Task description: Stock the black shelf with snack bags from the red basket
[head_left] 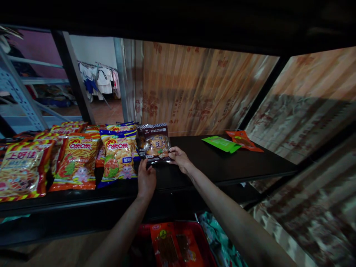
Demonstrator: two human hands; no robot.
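Head view: shelf spans the frame, snack bags crowding nine o'clock, green packet and orange packet at two o'clock. Dark bag stands centre; left hand and right hand pinch its bottom corners.

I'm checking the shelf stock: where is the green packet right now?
In the head view, the green packet lies flat on the black shelf, right of both hands, touching the orange packet and well apart from the dark snack bag being held.
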